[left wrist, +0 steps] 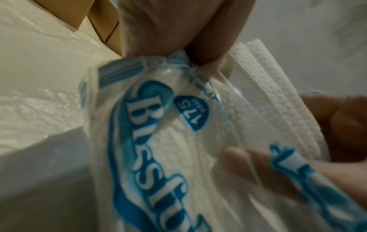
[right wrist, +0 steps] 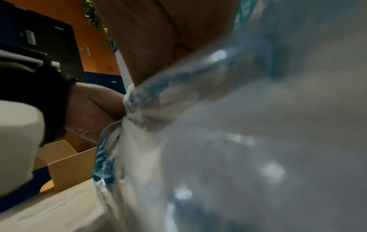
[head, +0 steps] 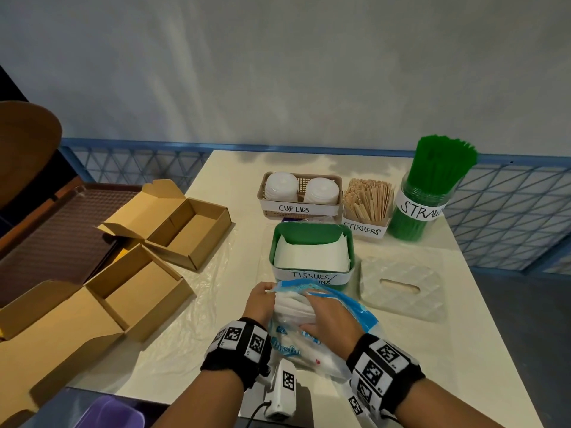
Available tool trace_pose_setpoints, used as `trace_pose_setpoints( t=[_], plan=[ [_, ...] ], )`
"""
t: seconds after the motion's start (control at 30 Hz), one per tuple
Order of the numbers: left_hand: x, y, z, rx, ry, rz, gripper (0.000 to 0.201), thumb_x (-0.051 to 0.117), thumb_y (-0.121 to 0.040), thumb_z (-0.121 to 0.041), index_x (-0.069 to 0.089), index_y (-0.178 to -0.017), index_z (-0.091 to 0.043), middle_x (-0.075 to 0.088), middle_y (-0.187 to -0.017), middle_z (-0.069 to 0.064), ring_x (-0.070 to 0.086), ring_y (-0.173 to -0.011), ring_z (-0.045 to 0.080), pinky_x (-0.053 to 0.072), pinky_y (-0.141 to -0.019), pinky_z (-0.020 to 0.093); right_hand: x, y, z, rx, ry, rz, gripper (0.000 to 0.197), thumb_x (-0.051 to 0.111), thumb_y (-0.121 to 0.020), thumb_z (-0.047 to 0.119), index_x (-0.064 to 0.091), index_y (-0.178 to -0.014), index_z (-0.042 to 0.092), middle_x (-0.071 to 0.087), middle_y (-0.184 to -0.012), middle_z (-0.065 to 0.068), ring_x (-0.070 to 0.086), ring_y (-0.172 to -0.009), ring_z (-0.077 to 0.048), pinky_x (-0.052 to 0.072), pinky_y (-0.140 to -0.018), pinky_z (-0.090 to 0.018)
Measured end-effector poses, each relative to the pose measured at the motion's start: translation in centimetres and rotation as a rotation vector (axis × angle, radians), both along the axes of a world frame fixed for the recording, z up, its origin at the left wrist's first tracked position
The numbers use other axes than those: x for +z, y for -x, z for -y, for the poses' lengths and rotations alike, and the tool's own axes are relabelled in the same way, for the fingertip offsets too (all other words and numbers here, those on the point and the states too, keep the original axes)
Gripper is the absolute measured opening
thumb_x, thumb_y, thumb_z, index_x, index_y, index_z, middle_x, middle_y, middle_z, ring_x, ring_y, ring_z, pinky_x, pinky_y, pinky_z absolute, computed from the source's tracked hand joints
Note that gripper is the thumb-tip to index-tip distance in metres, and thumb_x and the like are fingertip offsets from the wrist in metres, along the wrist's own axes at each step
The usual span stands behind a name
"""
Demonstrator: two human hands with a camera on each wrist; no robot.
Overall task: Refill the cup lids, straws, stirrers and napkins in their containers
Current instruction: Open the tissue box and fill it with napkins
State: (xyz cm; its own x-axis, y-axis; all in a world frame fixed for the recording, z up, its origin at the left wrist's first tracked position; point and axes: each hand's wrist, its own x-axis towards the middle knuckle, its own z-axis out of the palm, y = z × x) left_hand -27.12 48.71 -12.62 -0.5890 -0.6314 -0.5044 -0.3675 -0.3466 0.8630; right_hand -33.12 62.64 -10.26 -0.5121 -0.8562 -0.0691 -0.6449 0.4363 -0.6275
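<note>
1. Left hand (head: pixel 260 299) pinches the open mouth of the clear blue-printed plastic napkin pack (head: pixel 304 341), fingers curled on the film edge. The pack lies on the cream tabletop (head: pixel 234 180) directly under both hands.
2. Right hand (head: pixel 329 316) is inside the pack mouth, clamped around a wad of white embossed paper napkins (head: pixel 295 305).
3. Target: green plastic tub labelled TISSUES (head: pixel 312 234), just ahead of the fingertips, already partly stocked with white sheets.
4. Handling (judgement): napkins are light, soft, floppy, and will fan or shed sheets if held loosely. Grip the stack across its folded edge, thumb below, fingers above. The film is slick and limp, so the left hand should anchor it while the stack is drawn out.
5. Left wrist view shows the embossed texture, the stacked layers past the film edge (left wrist: pixel 264 97), and right-hand fingertips (left wrist: pixel 244 158) under the plastic; the head view lacks this.
6. Right wrist view: mostly blurred film, grip unreadable there.
7. Only the head view shows the tub and the tan cardboard boxes (head: pixel 173 220) left of the left hand.
</note>
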Motion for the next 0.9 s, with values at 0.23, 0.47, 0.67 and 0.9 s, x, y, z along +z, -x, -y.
trace_pose_setpoints(
  t=[0.23, 0.47, 0.67, 0.9],
  plan=[
    [0.0, -0.2, -0.9, -0.089, -0.075, -0.017, 0.015, 0.050, -0.088, 0.007, 0.049, -0.097, -0.005, 0.059, -0.088, 0.016, 0.056, -0.076, 0.024, 0.049, -0.066, 0.031, 0.8, 0.3, -0.1, 0.085, 0.031, -0.012, 0.043, 0.060, -0.088, 0.020, 0.051, -0.130, 0.023, 0.059, -0.124, 0.008, 0.051, -0.113, -0.003, 0.034, -0.093, -0.009],
    [-0.4, -1.4, 0.9, -0.156, 0.051, 0.049, 0.011, 0.051, -0.090, -0.004, 0.050, -0.091, -0.014, 0.059, -0.086, 0.015, 0.054, -0.077, 0.024, 0.044, -0.070, 0.033, 1.3, 1.2, -1.3, -0.110, 0.320, 0.045, 0.025, 0.068, -0.084, 0.023, 0.062, -0.109, 0.020, 0.067, -0.100, 0.009, 0.059, -0.092, -0.004, 0.041, -0.077, -0.008],
    [0.3, -1.2, 0.7, -0.170, 0.092, -0.027, 0.010, 0.053, -0.089, -0.002, 0.051, -0.088, -0.012, 0.059, -0.081, 0.010, 0.054, -0.070, 0.021, 0.048, -0.059, 0.026, 2.3, 3.3, -1.9, -0.157, 0.281, 0.224, 0.036, 0.070, -0.082, 0.026, 0.054, -0.112, 0.014, 0.065, -0.096, 0.006, 0.061, -0.086, -0.009, 0.044, -0.071, -0.008],
    [1.1, -0.9, 0.1, -0.178, 0.011, -0.083, 0.013, 0.053, -0.090, -0.003, 0.048, -0.090, -0.014, 0.057, -0.083, 0.012, 0.054, -0.066, 0.020, 0.045, -0.050, 0.023, 1.6, 3.3, -1.2, 0.032, -0.049, 0.122, 0.065, 0.078, -0.072, 0.031, 0.048, -0.127, 0.015, 0.063, -0.119, -0.005, 0.059, -0.108, -0.021, 0.046, -0.091, -0.030]
  ],
)
